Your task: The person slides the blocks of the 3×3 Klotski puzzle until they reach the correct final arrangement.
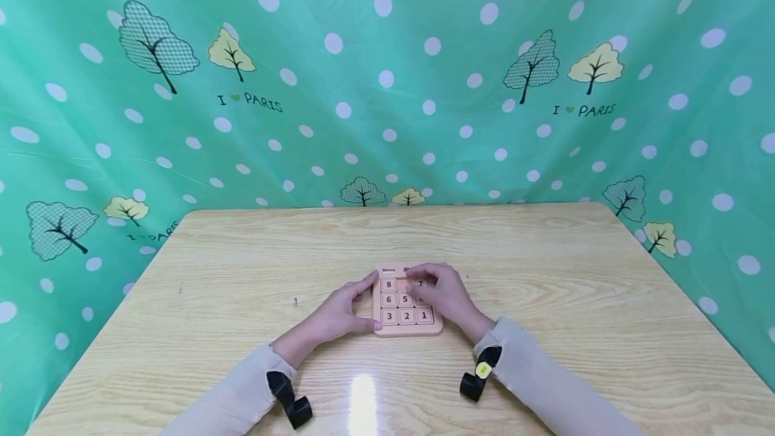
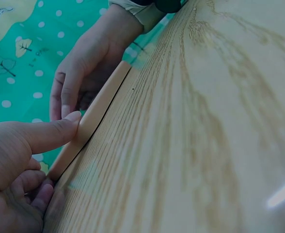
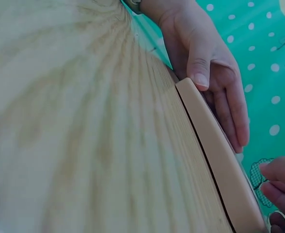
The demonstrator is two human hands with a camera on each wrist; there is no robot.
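A pink number slide puzzle (image 1: 408, 330) lies flat on the table, its square tiles marked with black digits. Row by row I read 8, a bare slot and 7 at the top, 6 and 5 with a partly covered tile in the middle, and 3, 2, 1 at the bottom. My left hand (image 1: 339, 315) holds the board's left side, thumb at the near corner and fingers farther up the edge. Over the upper right tiles hovers my right hand (image 1: 445, 293), thumb and forefinger apart; whether a fingertip touches a tile is hidden.
The light wood-grain table (image 1: 254, 268) extends around the puzzle. Behind it hangs a green dotted cloth (image 1: 387, 106) printed with trees. Black straps (image 1: 289, 395) circle both wrists. A bright reflection shows on the near tabletop.
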